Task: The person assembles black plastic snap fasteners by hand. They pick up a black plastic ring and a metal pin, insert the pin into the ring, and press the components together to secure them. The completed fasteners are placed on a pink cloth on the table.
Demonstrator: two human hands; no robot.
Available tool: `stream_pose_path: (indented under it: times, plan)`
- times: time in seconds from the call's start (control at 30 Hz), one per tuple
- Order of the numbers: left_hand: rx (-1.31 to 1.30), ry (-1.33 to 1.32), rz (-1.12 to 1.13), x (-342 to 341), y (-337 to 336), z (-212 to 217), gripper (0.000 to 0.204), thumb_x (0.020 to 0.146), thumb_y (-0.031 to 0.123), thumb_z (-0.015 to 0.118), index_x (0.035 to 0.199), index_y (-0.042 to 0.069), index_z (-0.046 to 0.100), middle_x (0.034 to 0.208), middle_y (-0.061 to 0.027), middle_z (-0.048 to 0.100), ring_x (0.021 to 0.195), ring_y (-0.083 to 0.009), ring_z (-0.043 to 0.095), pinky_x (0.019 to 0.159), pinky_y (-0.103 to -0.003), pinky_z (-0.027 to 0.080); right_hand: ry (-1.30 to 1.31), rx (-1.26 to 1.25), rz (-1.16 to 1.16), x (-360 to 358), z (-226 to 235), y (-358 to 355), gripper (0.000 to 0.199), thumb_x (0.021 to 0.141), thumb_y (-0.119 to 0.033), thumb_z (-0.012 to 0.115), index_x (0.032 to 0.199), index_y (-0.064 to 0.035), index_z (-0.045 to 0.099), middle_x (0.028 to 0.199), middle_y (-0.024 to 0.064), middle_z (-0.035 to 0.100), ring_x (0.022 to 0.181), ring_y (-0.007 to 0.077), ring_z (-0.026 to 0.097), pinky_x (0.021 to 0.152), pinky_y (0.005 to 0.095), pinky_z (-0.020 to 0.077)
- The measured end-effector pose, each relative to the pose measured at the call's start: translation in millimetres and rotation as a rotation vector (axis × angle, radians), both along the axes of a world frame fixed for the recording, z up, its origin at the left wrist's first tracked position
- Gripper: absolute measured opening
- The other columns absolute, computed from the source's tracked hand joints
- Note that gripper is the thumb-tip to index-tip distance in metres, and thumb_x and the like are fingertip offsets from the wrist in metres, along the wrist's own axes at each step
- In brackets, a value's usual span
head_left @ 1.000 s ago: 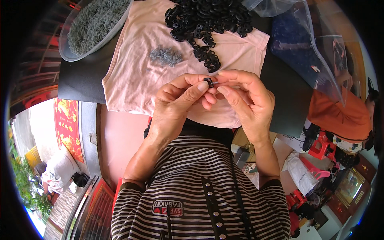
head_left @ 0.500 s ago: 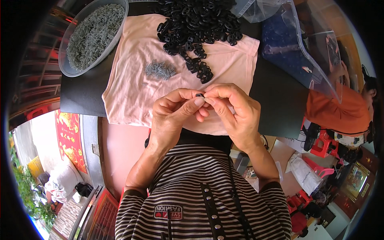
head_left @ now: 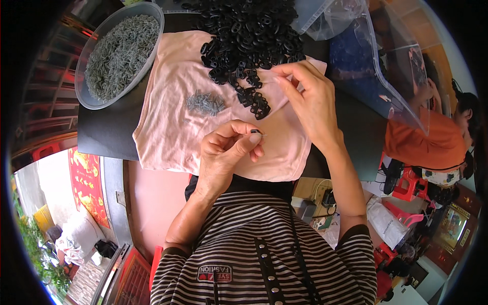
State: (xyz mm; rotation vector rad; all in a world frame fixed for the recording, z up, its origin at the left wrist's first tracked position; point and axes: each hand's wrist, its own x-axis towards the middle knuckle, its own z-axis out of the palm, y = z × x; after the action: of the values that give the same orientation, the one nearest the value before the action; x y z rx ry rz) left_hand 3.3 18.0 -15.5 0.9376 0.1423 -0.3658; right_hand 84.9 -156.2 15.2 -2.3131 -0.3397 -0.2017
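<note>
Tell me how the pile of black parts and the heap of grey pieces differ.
Size: the pile of black parts spreads far wider than the heap of grey pieces. Colour: the black pile is dark and slightly glossy, the grey heap pale. Shape: the black parts look rounded, many with holes; the grey pieces are thin and elongated. Both are loose and lie at least partly on the pink cloth.

Dark striped shirt [head_left: 236,239], silvery snaps [head_left: 271,278]
</note>
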Motion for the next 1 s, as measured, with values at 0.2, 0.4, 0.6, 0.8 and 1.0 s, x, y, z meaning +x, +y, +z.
stream_pose_path:
  times: [0.2, 0.4, 0.6, 0.8, 1.0]
  plan:
    - [0.029, -0.011, -0.019, 0.5, 0.1, -1.8, 0.012, 0.086, 0.007, 0.062, 0.093, -0.003, 0.061, 0.075, -0.0058, 0.062, 0.066, -0.0100, 0.057, 0.063, -0.022, 0.047, -0.120, -0.164, -0.036, 19.7, -18.4, 4.6, 0.012, 0.079, -0.011, 0.064, 0.090, -0.0059, 0.063, 0.081, 0.0071, 0.060, 0.072, 0.0245, 0.061, 0.062, 0.0340, 0.0471]
    - [0.014, -0.012, -0.032, 1.2, 0.6, -3.4, 0.013, 0.086, 0.007, 0.062, 0.094, -0.004, 0.060, 0.076, -0.0060, 0.062, 0.066, -0.0101, 0.057, 0.063, -0.022, 0.047, -0.082, -0.178, -0.014, 22.0, -17.9, 6.4, 0.015, 0.077, -0.011, 0.065, 0.091, -0.0057, 0.063, 0.082, 0.0073, 0.060, 0.073, 0.0244, 0.062, 0.062, 0.0347, 0.0472]
    - [0.019, -0.031, -0.040, 1.0, -0.1, -2.6, 0.013, 0.087, 0.007, 0.061, 0.095, -0.004, 0.060, 0.077, -0.0063, 0.062, 0.067, -0.0102, 0.057, 0.063, -0.022, 0.047, -0.062, -0.181, -0.014, 22.8, -16.3, 6.3, 0.015, 0.076, -0.009, 0.065, 0.091, -0.0051, 0.063, 0.082, 0.0082, 0.060, 0.074, 0.0257, 0.061, 0.063, 0.0355, 0.0475]
    - [0.060, -0.050, -0.039, 0.5, -1.2, -2.2, 0.013, 0.087, 0.007, 0.061, 0.095, -0.003, 0.060, 0.078, -0.0064, 0.062, 0.069, -0.0103, 0.057, 0.064, -0.023, 0.047, -0.094, -0.201, 0.017, 27.9, -14.8, 3.9, 0.016, 0.076, -0.005, 0.065, 0.091, -0.0027, 0.063, 0.080, 0.0092, 0.060, 0.071, 0.0230, 0.061, 0.063, 0.0319, 0.0479]
    - [0.073, -0.085, -0.030, -0.3, -2.9, -2.6, 0.014, 0.087, 0.008, 0.061, 0.095, -0.003, 0.060, 0.078, -0.0063, 0.062, 0.069, -0.0105, 0.057, 0.064, -0.023, 0.046, -0.124, -0.161, 0.032, 24.4, -16.8, -1.1, 0.014, 0.076, -0.005, 0.065, 0.089, -0.0011, 0.063, 0.077, 0.0096, 0.060, 0.068, 0.0212, 0.060, 0.062, 0.0302, 0.0472]
